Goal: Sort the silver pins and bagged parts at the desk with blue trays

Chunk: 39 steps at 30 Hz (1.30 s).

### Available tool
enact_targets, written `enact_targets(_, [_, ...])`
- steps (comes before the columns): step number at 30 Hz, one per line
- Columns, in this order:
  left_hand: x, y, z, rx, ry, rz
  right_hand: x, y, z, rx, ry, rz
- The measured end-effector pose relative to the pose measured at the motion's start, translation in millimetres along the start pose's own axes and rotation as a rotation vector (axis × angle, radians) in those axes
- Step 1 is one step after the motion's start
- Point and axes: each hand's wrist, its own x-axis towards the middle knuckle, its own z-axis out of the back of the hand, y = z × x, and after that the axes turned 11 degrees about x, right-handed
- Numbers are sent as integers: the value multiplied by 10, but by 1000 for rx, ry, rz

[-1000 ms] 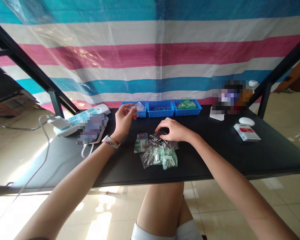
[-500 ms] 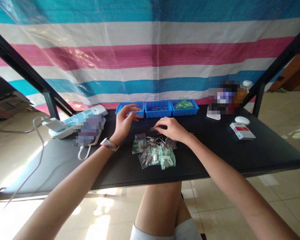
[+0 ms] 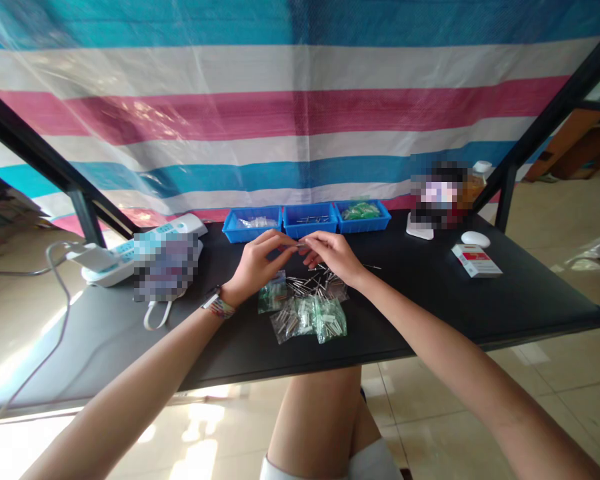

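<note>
My left hand and my right hand meet fingertip to fingertip above the black table. Both pinch a small clear plastic bag, mostly covered by the fingers. Just below them lies a heap of thin metal pins, partly under my right hand. Filled green-tinted bags and a filled clear bag lie at the near side of the heap. Behind my hands stand three blue bins: the left bin has clear bags, the middle bin metal pins, the right bin green bags.
A white power strip with a plug and cable lies at the left, beside a blurred-out device. On the right are a small box, a white mouse-like object and a bottle. A striped sheet hangs behind the table.
My left hand has come down and right from above the left bin to meet my right hand. Its fingers have closed. My right hand has moved slightly left and up with the bag.
</note>
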Motion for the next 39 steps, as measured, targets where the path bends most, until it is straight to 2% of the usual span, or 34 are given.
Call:
enact_targets(4, [-8,32,-2,-27,12,126,-12,0,-22,-61,-7,76])
enact_targets(7, [-19,34,-13,-48,34,166,-4,-37,-21,-69,-14,67])
enact_targets(12, [-24,32,-2,-30,54,119,13,-67,-21,9,-57,38])
enact_targets(19, [-4,56,-4,-3,17,-51,-8,-5,-19,154,-82,-26])
enact_targets(22, [-4,45,-10,-20,7,-31,-20,28,-37,201,-64,-50])
enact_targets(25, [-7,66,-17,-52,-6,85,-23,55,-41,194,-56,-72])
enact_targets(28, [5,153,-26,-141,-63,290,-10,65,7,81,-108,-45])
enact_targets(32, [38,383,-16,-258,-202,489,13,65,135,-260,-165,86])
enact_targets(35, [42,601,13,-273,-319,567,16,68,220,-560,-124,191])
enact_targets(39, [27,802,46,-299,-388,657,3,53,272,-789,-10,164])
